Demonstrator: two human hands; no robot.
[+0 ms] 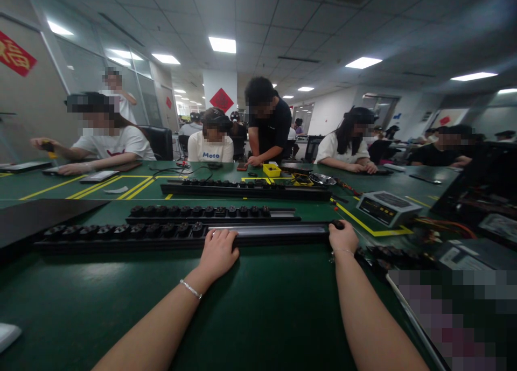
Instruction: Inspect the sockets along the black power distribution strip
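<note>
A long black power track (pixel 278 231) lies across the green table in front of me. Round black plug-in socket modules (pixel 153 230) fill its left part, while its right part shows a bare silvery strip. My left hand (pixel 220 250) grips the track just right of the last module, fingers over the top and thumb on the near side. At the track's right end, my right hand (pixel 343 237) is closed around a small round black socket module (pixel 337 224), partly hidden by the fingers. Behind lies a shorter track (pixel 283 215), also carrying several modules.
Farther back lies another black track (pixel 242 190). A grey power supply box (pixel 388 208) with cables and a pile of black modules (pixel 388 255) are on the right. A dark panel (pixel 44 217) lies left. Several people sit or stand across the table, near a yellow bin (pixel 272 170).
</note>
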